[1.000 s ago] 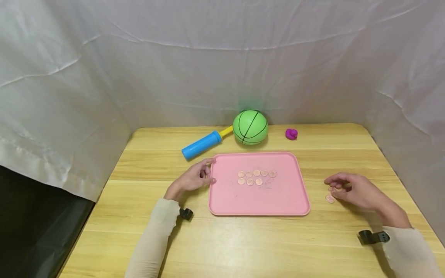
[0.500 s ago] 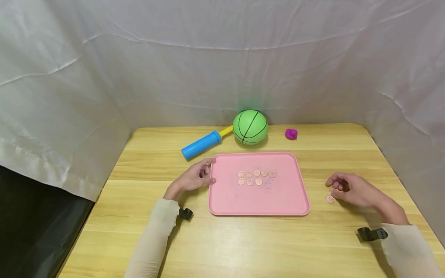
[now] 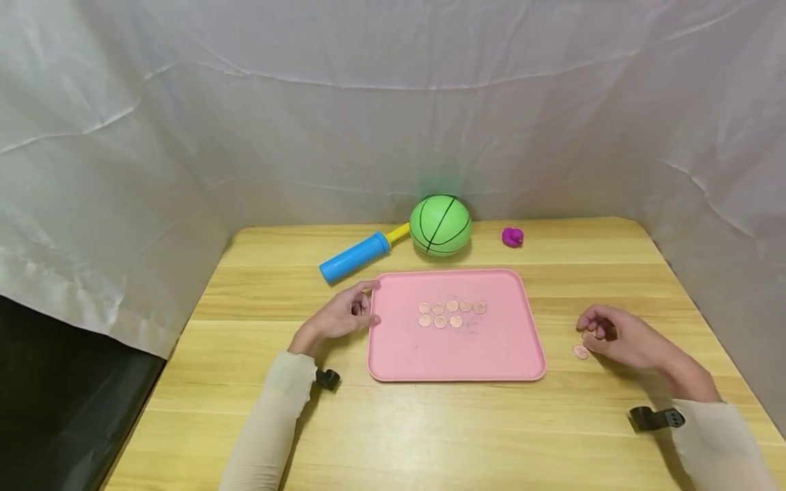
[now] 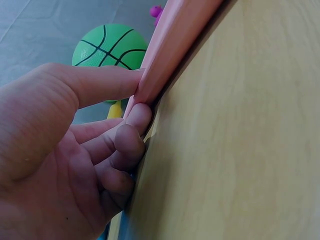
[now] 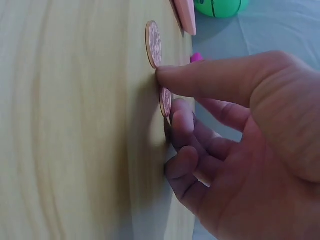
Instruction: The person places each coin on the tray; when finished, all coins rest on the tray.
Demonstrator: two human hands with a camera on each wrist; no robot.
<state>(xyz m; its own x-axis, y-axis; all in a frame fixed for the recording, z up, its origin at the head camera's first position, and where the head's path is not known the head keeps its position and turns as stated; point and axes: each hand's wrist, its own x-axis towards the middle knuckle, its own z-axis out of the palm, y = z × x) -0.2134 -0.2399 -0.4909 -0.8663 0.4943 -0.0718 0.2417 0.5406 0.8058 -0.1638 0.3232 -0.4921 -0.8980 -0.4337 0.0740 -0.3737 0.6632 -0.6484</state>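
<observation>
At the left edge of a pink tray, my left hand grips the rim, its thumb on the edge and other fingers curled against the side, as the left wrist view shows. Several copper-coloured coins lie in two rows on the tray. To the right of it, my right hand is low over the wood with thumb and curled fingers about a coin, which they pinch; part of it is hidden. Another coin lies flat on the table just beyond the thumb tip.
Behind the tray are a green ball with black lines, a blue hand pump with a yellow end touching or nearly touching the ball, and a small purple toy duck. Grey cloth hangs around the wooden table.
My right hand's fingers have drawn in from a looser spread and closed about a coin. The left hand and the tray stay as they were.
</observation>
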